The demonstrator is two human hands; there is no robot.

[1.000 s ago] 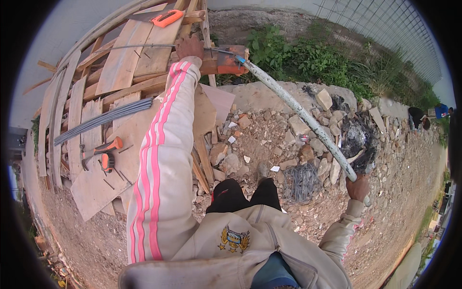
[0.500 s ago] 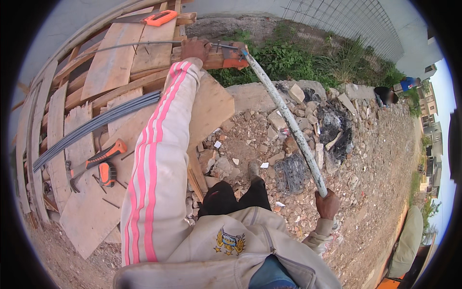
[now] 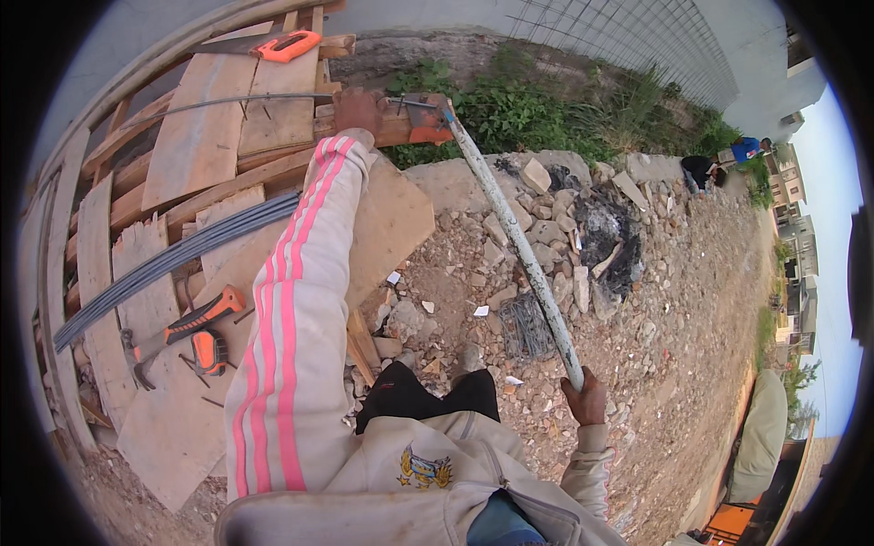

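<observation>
My left hand (image 3: 360,112) is closed over a thin steel rod (image 3: 259,96) and presses it down on a wooden beam (image 3: 395,130). The rod passes over an orange-painted metal block (image 3: 428,125) at the beam's end. There it meets the far end of a long pipe (image 3: 513,223) with worn, pale paint; whether it goes inside is too small to tell. My right hand (image 3: 585,398) is wrapped round the pipe's near end, low and to the right. The pipe slants over the rubble between my hands.
On the plank bench (image 3: 196,136) lie a handsaw (image 3: 289,45), a bundle of steel rods (image 3: 177,270), a claw hammer (image 3: 196,317) and a tape measure (image 3: 209,352). Wire (image 3: 526,328) sits on the rubble. Wire mesh (image 3: 628,45) leans by the wall. People (image 3: 719,168) are far right.
The view has shifted so that most things sit further left. My right hand has drawn the pipe's near end slightly left and nearer my body. My left hand stays on the rod.
</observation>
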